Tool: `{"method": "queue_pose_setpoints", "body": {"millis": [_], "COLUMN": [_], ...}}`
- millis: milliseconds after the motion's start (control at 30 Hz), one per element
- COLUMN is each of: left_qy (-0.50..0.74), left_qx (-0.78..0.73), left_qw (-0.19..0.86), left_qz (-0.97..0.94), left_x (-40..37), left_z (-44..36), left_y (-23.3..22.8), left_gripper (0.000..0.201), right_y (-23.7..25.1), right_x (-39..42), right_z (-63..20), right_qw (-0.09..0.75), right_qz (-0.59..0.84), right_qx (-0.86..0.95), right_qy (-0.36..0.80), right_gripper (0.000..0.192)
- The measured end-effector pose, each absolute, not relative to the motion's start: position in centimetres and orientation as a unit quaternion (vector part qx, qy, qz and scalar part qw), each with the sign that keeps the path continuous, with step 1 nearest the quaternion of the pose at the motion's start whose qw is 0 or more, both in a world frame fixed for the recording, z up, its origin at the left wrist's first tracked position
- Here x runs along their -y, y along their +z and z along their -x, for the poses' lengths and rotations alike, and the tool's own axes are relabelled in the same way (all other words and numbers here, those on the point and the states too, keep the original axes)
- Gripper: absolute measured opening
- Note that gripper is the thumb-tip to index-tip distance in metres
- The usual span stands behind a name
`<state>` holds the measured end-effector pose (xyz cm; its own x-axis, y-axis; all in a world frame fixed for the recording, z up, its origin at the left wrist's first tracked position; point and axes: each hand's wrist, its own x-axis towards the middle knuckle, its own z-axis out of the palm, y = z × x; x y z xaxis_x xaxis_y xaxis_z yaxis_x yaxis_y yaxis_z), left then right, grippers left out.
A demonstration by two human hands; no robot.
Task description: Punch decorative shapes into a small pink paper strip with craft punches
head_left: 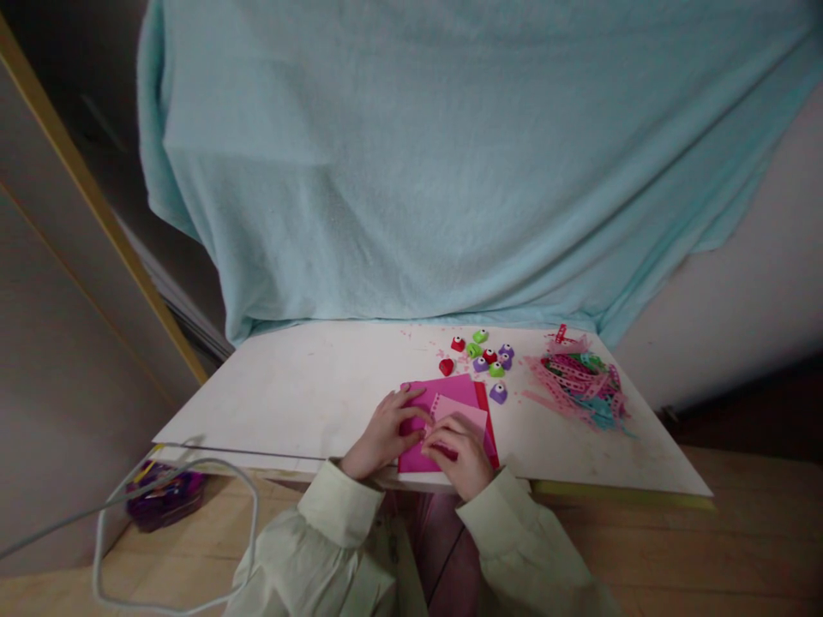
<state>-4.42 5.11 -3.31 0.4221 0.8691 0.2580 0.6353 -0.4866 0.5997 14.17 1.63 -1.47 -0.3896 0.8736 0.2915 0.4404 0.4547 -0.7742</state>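
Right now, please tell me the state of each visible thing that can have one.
Rectangular magenta paper sheet: flat, partly covered.
Rectangular light pink paper sheet: left edge notched, lying on magenta.
Red paper sheet: mostly covered.
Left hand: fingers spread, resting on magenta.
Right hand: fingers bent over light pink; grip unclear.
Small rounded red, green and purple pieces: scattered.
Multicoloured perforated strips: heaped, tangled.
Pale blue cloth: hanging in folds.
Grey cable: looped.

Pale blue cloth (pixel 450 171) hanging behind white tabletop (pixel 257 386), folds slanting on right, lower edge meeting table's far side. Pale wall (pixel 726 317) at right. Yellow strip (pixel 96 188) running slantwise at left. Light gray cable (pixel 255 514) looping at lower left, near glossy purple package (pixel 164 501) on wood floor (pixel 746 548); package contents too blurred to tell.
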Motion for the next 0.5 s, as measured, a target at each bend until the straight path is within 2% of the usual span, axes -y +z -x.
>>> {"method": "queue_pose_setpoints", "body": {"millis": [167, 500], "left_qy": [0.276, 0.279], "left_qx": [-0.464, -0.457], "left_qw": [0.207, 0.211], "left_qz": [-0.816, -0.818], "left_x": [-4.95, -5.4], "left_z": [4.46, 4.46], "left_y": [-3.27, -3.81], "left_gripper": [0.02, 0.023], "right_y": [-1.05, -1.51], "right_x": [-1.65, -1.53], "right_z": [-14.58, -14.32], "right_qw": [0.365, 0.359], "right_qz": [0.43, 0.438], "right_qx": [0.763, 0.768], "right_qy": [0.316, 0.299], "right_gripper": [0.016, 0.008]}}
